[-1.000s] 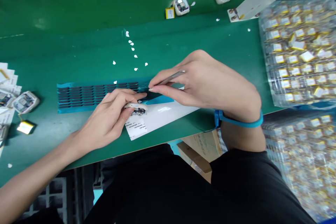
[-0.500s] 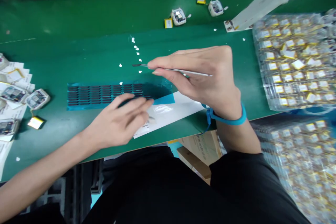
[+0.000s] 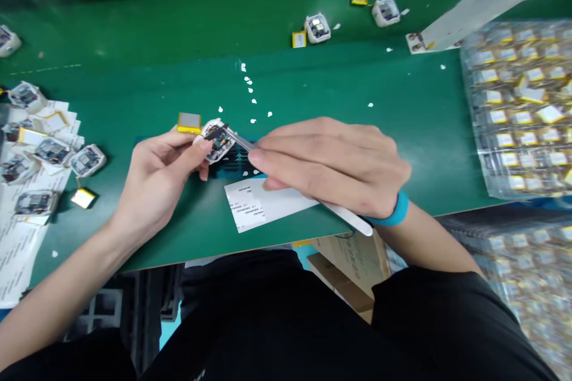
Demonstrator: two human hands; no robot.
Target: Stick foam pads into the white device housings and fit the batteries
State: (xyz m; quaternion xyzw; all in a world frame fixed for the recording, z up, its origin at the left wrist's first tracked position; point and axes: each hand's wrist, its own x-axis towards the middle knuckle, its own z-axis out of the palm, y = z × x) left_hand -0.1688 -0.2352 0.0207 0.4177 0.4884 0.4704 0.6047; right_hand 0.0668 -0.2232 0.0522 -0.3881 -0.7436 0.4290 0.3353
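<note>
My left hand (image 3: 163, 169) pinches a small white circuit module (image 3: 218, 141) by its edge. A flat battery with yellow edging (image 3: 189, 123) sticks out beyond the module, close to my left fingers. My right hand (image 3: 326, 166) grips long steel tweezers (image 3: 286, 178), and their dark tips (image 3: 215, 132) rest on the module's face. Below the hands lies a blue-edged sheet of dark pads (image 3: 236, 165), mostly hidden by my fingers. A white printed label sheet (image 3: 254, 205) lies partly under my right hand.
Plastic-wrapped packs of batteries (image 3: 521, 107) fill the right side. Papers with several modules (image 3: 51, 152) lie at the left. More modules (image 3: 317, 28) and batteries sit at the far side. A white board (image 3: 487, 6) lies top right. The bench's near edge (image 3: 223, 259) drops to a cardboard box (image 3: 348, 268).
The tweezers have come down from above the sheet onto the module. My left hand now lifts the module and battery, and the view has shifted slightly.
</note>
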